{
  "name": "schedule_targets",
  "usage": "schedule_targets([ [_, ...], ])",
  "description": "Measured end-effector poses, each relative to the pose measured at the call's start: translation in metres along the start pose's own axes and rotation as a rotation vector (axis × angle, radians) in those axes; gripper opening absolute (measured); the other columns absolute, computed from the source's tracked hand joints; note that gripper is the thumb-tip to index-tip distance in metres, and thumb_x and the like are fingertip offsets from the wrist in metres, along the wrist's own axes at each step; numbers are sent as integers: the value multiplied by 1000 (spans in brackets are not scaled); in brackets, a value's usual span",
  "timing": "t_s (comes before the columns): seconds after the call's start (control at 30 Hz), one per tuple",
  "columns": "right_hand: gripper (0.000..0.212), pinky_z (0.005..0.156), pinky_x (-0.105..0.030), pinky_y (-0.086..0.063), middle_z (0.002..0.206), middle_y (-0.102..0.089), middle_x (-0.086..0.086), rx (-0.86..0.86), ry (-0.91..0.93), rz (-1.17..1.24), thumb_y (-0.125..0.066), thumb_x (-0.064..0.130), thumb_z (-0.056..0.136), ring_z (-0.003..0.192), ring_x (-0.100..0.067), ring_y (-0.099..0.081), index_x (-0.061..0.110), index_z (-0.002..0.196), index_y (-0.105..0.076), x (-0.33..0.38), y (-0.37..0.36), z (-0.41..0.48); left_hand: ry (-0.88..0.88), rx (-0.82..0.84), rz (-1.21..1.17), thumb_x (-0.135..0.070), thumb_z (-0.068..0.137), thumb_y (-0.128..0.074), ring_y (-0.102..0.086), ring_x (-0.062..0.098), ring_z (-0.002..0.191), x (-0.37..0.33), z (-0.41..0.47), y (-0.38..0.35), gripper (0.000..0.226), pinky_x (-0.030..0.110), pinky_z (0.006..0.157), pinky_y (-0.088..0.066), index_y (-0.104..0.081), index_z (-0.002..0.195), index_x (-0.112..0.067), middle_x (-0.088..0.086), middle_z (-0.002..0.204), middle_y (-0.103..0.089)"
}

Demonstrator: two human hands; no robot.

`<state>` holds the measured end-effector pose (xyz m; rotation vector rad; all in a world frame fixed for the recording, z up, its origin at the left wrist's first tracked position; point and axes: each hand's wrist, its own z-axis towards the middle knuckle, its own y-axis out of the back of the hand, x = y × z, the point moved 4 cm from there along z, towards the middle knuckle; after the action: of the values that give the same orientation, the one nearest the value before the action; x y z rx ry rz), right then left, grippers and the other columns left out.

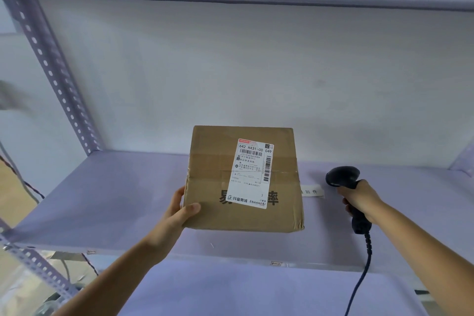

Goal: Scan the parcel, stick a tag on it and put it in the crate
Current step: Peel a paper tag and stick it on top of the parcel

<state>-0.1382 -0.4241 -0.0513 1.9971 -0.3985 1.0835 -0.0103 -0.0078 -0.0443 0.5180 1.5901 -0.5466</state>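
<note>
A brown cardboard parcel (213, 182) is held above the pale shelf, its top tilted toward me. A white shipping label (252, 174) with barcodes covers the middle right of that face. My left hand (179, 210) grips the parcel's lower left corner, thumb on top. My right hand (359, 200) holds a black corded barcode scanner (342, 176) to the right of the parcel, its head pointing left toward the box. No crate or loose tag is in view.
The pale shelf board (102, 200) runs under the parcel, with a perforated metal upright (53, 72) at the left. A small white paper strip (311, 191) lies on the shelf behind the scanner. The scanner cable (359, 282) hangs down over the front edge.
</note>
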Motion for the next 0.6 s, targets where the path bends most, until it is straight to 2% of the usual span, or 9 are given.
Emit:
schedule_targets([
  [0.6, 36, 50, -29, -44, 68, -62, -16, -29, -18, -79, -62, 17, 89, 48, -25, -54, -9, 114, -56, -6, 3, 4, -4, -5, -20, -47, 63, -65, -57, 20, 120, 0, 0, 2, 84, 42, 104, -42, -37, 138, -23, 4, 132, -60],
])
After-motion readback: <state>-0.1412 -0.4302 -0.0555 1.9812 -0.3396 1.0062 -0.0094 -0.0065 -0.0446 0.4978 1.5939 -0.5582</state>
